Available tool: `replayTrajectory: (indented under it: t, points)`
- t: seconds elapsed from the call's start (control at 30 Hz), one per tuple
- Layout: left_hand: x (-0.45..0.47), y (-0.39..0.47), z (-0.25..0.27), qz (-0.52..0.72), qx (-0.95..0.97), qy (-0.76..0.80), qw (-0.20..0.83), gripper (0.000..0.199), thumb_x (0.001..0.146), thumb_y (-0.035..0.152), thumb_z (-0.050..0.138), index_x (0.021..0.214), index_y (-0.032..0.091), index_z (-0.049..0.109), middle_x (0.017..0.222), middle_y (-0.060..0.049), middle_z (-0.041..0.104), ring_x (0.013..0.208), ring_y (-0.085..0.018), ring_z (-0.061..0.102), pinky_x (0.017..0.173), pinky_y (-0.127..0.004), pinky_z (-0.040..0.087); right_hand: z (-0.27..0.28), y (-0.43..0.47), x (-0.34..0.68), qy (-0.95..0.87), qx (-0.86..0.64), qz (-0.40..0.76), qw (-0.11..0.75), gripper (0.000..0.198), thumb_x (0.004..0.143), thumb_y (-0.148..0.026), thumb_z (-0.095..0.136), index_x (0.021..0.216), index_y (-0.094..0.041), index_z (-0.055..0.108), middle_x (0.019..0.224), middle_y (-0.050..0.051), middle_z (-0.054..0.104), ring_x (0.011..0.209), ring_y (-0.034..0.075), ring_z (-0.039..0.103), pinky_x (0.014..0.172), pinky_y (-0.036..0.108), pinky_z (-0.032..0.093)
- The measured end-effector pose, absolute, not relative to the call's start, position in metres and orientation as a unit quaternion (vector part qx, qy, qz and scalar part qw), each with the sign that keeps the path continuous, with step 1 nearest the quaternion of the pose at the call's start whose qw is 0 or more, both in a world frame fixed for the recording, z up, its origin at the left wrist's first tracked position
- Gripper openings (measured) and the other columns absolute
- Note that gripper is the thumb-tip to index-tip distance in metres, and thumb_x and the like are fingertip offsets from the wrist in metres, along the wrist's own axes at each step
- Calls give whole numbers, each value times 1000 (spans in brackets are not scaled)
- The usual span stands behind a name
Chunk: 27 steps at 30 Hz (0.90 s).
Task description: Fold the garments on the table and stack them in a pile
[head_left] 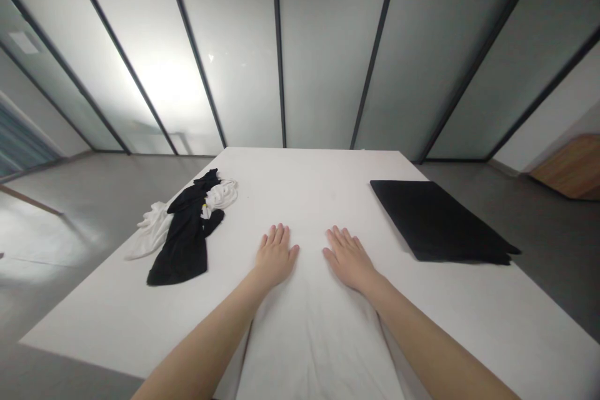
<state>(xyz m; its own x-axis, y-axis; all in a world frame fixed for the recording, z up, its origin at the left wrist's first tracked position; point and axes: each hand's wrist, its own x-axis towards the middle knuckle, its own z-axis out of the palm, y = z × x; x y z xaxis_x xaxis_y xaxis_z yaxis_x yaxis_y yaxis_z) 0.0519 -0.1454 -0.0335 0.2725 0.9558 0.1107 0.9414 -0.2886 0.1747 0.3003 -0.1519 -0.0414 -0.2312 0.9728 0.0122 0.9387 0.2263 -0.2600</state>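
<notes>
1. Frosted panels (323, 44) are standing beyond both hands, and a white table (309, 187) is spreading beneath them, likely serving as support.
2. My left hand (275, 259) is lying palm down, fingers extended, thumb pointing inward; it is gripping nothing.
3. My right hand (347, 259) is mirroring it, also unclenched and free of any object. Both are touching the table, seemingly just resting, with bare surface showing between them.
4. Black cloth (187, 247) is lying crumpled to the left of the left hand. White cloth (154, 231) is showing on its far side from that hand, and a white bundle (222, 195) is sitting ahead and left of the hand. They are looking loosely dropped rather than arranged.
5. Right of the right hand, a black stack (445, 222) is lying flat, one corner jutting past the table's edge; its layers are suggesting deliberate placing.
</notes>
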Motion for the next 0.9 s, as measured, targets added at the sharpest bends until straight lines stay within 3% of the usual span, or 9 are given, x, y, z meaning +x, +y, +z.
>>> replayTrajectory:
  t: [0.13,0.23,0.33,0.43,0.63,0.77,0.83,0.9]
  points:
    - [33,-132,-31,84,765,637,44,65,108,48,36,160,10,40,168,-26,36,158,-45,29,122,-64,29,-47,-144,317,-766,-628,81,110,61,109,-46,31,162,-19,45,171,16,36,159,41,27,123,64,26]
    - [19,-127,-28,107,768,630,51,58,106,50,43,150,14,50,165,-24,42,155,-43,34,122,-63,31,-42,-141,326,-761,-629,60,146,49,106,-43,42,144,-20,63,163,16,48,152,42,40,120,61,33]
    - [11,-125,-23,157,782,599,73,39,101,45,56,131,20,61,151,-18,57,147,-37,48,119,-55,38,-37,-137,332,-767,-611,47,192,32,100,-41,54,117,-19,71,139,16,66,135,36,56,115,53,40]
    - [9,-125,-17,201,783,581,90,21,94,36,65,109,21,64,126,-13,67,123,-30,62,108,-47,47,-34,-134,335,-768,-598,43,224,21,96,-38,58,101,-21,69,117,12,71,114,30,63,105,45,46]
    - [8,-123,-9,267,758,569,173,12,87,25,66,90,24,54,87,-1,66,87,-21,62,82,-34,48,-24,-138,334,-740,-591,135,291,19,94,-43,57,90,-25,59,90,5,70,88,25,65,82,37,48]
    - [5,-118,-10,324,685,590,280,21,84,25,66,94,25,48,83,4,65,66,-13,54,66,-27,42,-18,-138,344,-653,-607,266,367,30,82,-49,68,97,-26,57,85,1,68,75,21,63,68,31,47]
    - [3,-117,-10,352,630,608,330,28,82,27,69,95,25,44,84,4,67,61,-11,53,62,-25,41,-15,-138,352,-585,-625,365,367,39,78,-52,73,102,-27,55,80,-3,64,60,15,55,53,26,40]
    - [0,-117,-8,355,581,629,375,33,81,32,73,94,25,43,77,4,66,57,-12,54,58,-24,41,-10,-139,361,-518,-644,454,332,44,77,-57,75,101,-27,53,74,-5,62,46,10,41,42,22,24]
